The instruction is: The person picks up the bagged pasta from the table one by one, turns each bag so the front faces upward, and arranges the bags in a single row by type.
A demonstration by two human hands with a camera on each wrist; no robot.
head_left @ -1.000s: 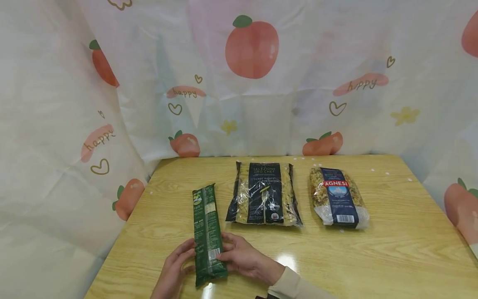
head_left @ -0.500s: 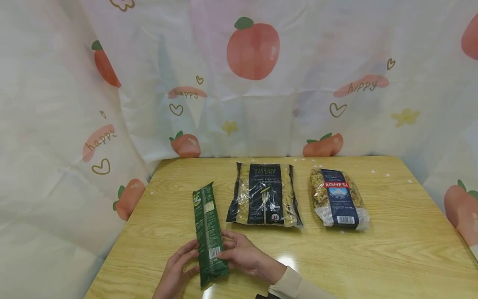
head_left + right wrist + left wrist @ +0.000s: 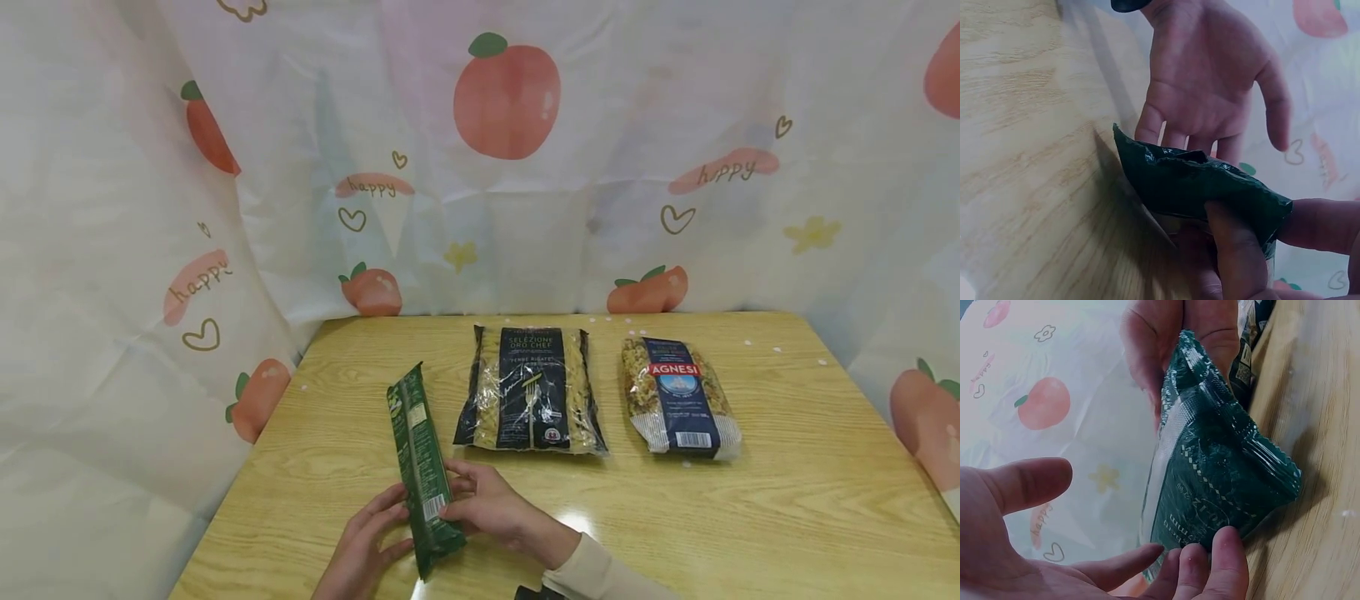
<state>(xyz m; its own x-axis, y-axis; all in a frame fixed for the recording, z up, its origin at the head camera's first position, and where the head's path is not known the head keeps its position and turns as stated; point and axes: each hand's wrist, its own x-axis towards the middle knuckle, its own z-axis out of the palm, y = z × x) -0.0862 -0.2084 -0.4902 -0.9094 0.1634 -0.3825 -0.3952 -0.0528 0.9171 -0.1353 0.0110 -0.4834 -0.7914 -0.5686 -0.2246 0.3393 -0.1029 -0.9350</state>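
Observation:
A long, slim green pasta packet (image 3: pixel 422 467) stands tilted at the front left of the table, its lower end toward me. My right hand (image 3: pixel 487 508) pinches its right edge near the barcode, thumb on the front and fingers behind. On the other side is my left hand (image 3: pixel 367 533). In the left wrist view its straight fingertips (image 3: pixel 1229 550) touch the packet's lower part while the thumb stands well apart. The right wrist view has the left palm (image 3: pixel 1204 87) facing the packet, its fingertips partly hidden behind it.
A dark-labelled bag of penne (image 3: pixel 532 392) lies just right of the green packet. Farther right lies an Agnesi pasta bag (image 3: pixel 678 400). Behind the wooden table (image 3: pixel 795 517) hangs a white curtain (image 3: pixel 525 242) printed with fruit; it also covers the left and right sides.
The green packet has turned about its length so its front faces more to the right, and its lower end has shifted right. The left hand has followed slightly right.

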